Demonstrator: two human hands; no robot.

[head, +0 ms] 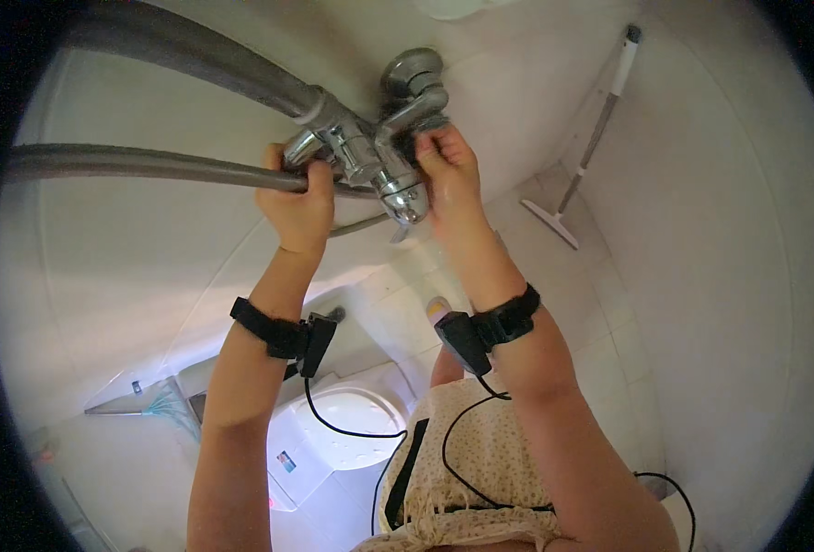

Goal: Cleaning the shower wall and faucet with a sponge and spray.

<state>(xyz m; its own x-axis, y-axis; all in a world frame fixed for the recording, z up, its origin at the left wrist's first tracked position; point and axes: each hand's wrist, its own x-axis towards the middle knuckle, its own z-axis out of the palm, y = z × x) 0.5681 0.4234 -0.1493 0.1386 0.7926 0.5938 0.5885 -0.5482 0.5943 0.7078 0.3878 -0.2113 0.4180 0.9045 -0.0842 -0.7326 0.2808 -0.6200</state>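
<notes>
A chrome shower mixer tap (359, 155) is fixed to the wall in front of me, with a round wall flange (414, 72) at its far end. My left hand (296, 207) is wrapped around a chrome stub (303, 147) on the mixer's left side, its thumb by the lower grey hose (172, 164). On the other side, my right hand (452, 169) pinches a dark, blurred pad (417, 134) against the mixer; its exact kind is hard to tell. The rounded chrome end (407, 203) of the mixer lies between both hands.
A thicker grey pipe (207, 58) runs off to the upper left. A long-handled squeegee (590, 138) leans in the right corner. Below are a white toilet lid (352, 421) and a pale blue mop head (172, 407). Black cables (352, 433) hang from my wrist straps.
</notes>
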